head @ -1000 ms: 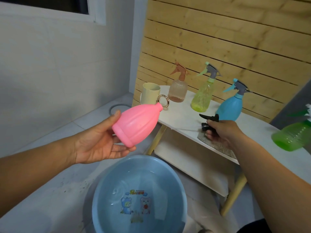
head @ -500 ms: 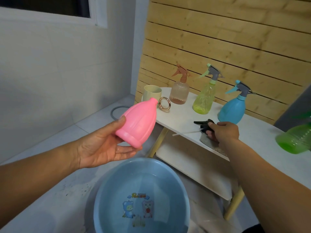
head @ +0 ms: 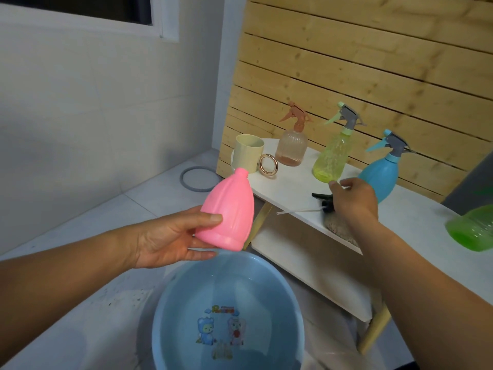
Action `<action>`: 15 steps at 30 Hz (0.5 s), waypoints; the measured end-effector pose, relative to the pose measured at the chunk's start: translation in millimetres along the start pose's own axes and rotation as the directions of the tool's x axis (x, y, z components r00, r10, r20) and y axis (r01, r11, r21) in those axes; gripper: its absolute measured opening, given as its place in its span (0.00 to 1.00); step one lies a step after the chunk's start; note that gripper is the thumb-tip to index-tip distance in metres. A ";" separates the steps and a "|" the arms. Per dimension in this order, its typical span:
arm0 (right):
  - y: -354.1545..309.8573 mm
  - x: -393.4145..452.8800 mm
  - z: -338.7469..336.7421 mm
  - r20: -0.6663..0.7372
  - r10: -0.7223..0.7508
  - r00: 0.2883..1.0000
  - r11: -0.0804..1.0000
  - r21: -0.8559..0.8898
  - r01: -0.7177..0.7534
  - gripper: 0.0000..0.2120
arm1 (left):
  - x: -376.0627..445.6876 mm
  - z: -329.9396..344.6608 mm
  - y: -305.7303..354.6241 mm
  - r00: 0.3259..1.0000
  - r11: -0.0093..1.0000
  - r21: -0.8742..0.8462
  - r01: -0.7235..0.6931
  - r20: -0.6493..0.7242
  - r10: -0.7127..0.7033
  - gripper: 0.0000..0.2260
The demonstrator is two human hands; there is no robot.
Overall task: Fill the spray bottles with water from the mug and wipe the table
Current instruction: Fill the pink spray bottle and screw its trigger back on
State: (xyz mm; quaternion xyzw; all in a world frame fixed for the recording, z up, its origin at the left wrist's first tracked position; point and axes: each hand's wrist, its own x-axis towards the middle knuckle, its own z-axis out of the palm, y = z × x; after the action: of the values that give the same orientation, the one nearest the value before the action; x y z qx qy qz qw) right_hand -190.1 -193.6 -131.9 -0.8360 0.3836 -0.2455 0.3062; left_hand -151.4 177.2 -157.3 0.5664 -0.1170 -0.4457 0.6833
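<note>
My left hand (head: 165, 239) grips a pink spray bottle (head: 229, 212) without its head, neck tilted up, over the floor left of the white table (head: 290, 182). The bottle's black spray head (head: 321, 202) lies on the table with its thin tube pointing left. My right hand (head: 354, 198) hovers just over it, fingers loosely spread, holding nothing. A cream mug (head: 246, 153) with a gold ring handle stands at the table's left end. A brownish cloth (head: 338, 230) lies at the front edge, partly under my right wrist.
On the table stand an amber bottle (head: 292, 148), a yellow-green one (head: 330, 158), a blue one (head: 381, 174) and a green one (head: 472, 228) at the right. A blue basin (head: 160, 311) holding water sits on the floor below. A grey ring (head: 197, 180) lies by the wall.
My right hand has laid the black spray head on the table and let go of it. My left hand has tipped the pink bottle more upright.
</note>
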 end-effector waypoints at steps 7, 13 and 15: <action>-49.1 -13.9 26.5 0.197 -0.188 0.962 0.978 0.124 0.166 0.13 | 15.9 7.4 0.8 1.000 0.998 0.065 0.002 0.022 -0.004 0.41; -89.2 14.5 54.2 0.382 -0.122 0.916 0.973 0.229 0.034 0.19 | 23.4 8.0 -12.6 1.000 0.991 0.131 0.009 0.020 -0.012 0.43; -99.4 25.9 67.0 0.432 -0.122 0.894 0.970 0.241 0.016 0.18 | 23.9 9.4 -17.2 1.000 0.988 0.154 0.005 0.022 -0.009 0.43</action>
State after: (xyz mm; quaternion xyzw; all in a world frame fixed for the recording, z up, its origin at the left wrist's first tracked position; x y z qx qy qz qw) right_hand -82.9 -140.9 -104.1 -0.8416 0.2426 -0.1021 0.4716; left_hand -152.1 153.8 -177.5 0.6128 -0.1568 -0.4442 0.6345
